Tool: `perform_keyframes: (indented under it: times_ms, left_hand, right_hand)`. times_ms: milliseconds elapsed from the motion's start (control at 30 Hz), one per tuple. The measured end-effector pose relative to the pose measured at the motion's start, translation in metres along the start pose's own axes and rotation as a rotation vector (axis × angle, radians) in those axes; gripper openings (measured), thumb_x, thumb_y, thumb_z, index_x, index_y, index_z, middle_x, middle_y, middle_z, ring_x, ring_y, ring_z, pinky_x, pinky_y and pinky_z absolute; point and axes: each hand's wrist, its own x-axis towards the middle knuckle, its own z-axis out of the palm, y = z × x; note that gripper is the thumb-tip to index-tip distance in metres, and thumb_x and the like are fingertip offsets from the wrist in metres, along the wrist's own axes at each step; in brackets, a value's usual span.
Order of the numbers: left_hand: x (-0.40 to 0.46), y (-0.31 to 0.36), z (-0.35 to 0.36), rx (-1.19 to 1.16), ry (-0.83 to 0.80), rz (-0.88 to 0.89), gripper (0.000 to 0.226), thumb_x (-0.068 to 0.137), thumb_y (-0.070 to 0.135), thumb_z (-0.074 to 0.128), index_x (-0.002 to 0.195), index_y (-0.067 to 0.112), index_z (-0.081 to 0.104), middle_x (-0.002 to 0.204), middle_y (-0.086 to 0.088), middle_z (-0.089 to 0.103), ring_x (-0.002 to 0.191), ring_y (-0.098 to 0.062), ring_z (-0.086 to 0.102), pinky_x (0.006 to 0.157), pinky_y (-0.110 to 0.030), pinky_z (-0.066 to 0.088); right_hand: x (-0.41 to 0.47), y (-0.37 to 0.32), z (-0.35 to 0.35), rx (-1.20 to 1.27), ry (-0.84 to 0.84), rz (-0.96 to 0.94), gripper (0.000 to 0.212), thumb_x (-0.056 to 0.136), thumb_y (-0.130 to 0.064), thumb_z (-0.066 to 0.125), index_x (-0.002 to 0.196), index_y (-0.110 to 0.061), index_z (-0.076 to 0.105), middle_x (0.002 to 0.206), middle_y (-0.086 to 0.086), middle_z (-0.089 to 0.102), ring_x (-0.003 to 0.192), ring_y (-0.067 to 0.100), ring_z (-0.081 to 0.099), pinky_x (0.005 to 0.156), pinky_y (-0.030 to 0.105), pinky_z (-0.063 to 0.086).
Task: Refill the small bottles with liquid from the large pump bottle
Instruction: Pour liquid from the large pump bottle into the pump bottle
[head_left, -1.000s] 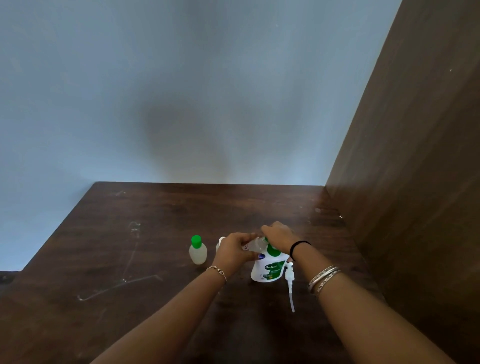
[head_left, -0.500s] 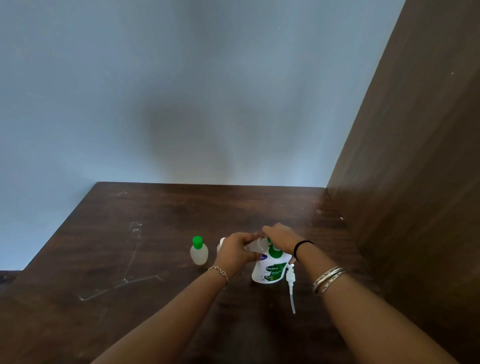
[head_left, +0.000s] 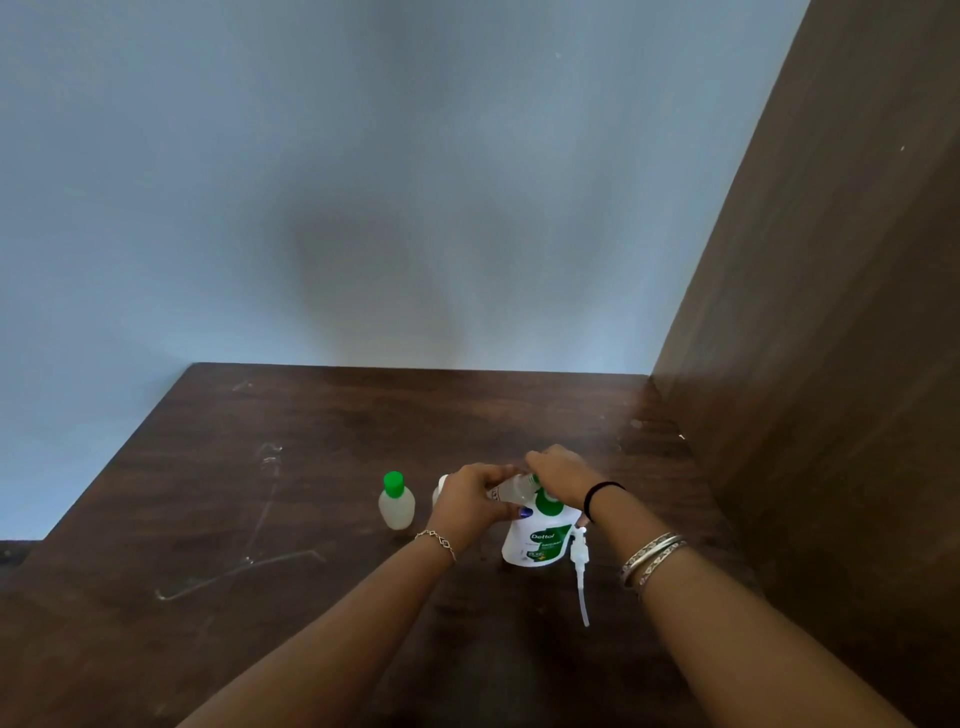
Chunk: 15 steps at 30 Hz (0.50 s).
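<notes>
The large white bottle with a green label stands on the dark wooden table. Its white pump head with tube lies on the table to its right. My left hand grips a small clear bottle, held tilted just above the large bottle's neck. My right hand has its fingers curled around the small bottle's green cap end. A second small bottle with a green cap stands upright to the left. Another small bottle is mostly hidden behind my left hand.
A dark wooden panel rises along the table's right side. A pale blue wall closes the back. Pale scratch marks cross the left part of the table.
Both hands stay at the small bottle over the large one. The fingers shift only slightly.
</notes>
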Motion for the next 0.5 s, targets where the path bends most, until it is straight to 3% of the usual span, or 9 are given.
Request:
perform_keyframes:
  times_ms: [100,300,400,500]
  left_hand:
    - [-0.0019,-0.0017,0.0005,0.01,-0.004,-0.012,0.06,0.069,0.017,0.077,0.124,0.012,0.055,0.125,-0.006,0.06,0.114,-0.014,0.055,0.083,-0.009,0.034]
    - [-0.0037,0.0031,-0.0012,-0.004,0.005,0.02,0.055,0.07,0.011,0.076,0.121,0.009,0.057,0.12,-0.008,0.063,0.107,-0.013,0.056,0.072,-0.004,0.031]
    - [-0.0027,0.004,-0.0013,-0.01,-0.003,0.018,0.056,0.069,0.011,0.076,0.121,0.009,0.057,0.121,-0.008,0.062,0.104,-0.009,0.055,0.073,-0.003,0.031]
    - [-0.0036,0.0012,0.0002,0.004,0.004,0.007,0.058,0.07,0.013,0.076,0.123,0.008,0.055,0.127,-0.007,0.059,0.114,-0.014,0.054,0.077,-0.002,0.029]
  right_hand:
    - [-0.0019,0.0007,0.0042,-0.011,0.073,0.002,0.035,0.09,-0.025,0.04,0.056,-0.016,0.039,0.064,0.004,0.042,0.077,0.026,0.044,0.069,0.032,0.034]
    - [-0.0012,-0.0001,-0.0022,-0.024,-0.041,-0.006,0.031,0.092,-0.034,0.034,0.066,-0.02,0.044,0.09,0.01,0.052,0.078,0.022,0.049,0.074,0.034,0.039]
    - [-0.0026,0.0004,-0.0024,-0.024,-0.014,-0.016,0.029,0.091,-0.033,0.037,0.067,-0.019,0.045,0.081,0.007,0.05,0.082,0.024,0.049,0.074,0.034,0.038]
    - [-0.003,0.0019,0.0023,-0.027,0.047,-0.014,0.032,0.091,-0.028,0.038,0.062,-0.016,0.044,0.082,0.009,0.051,0.081,0.025,0.048,0.071,0.031,0.036]
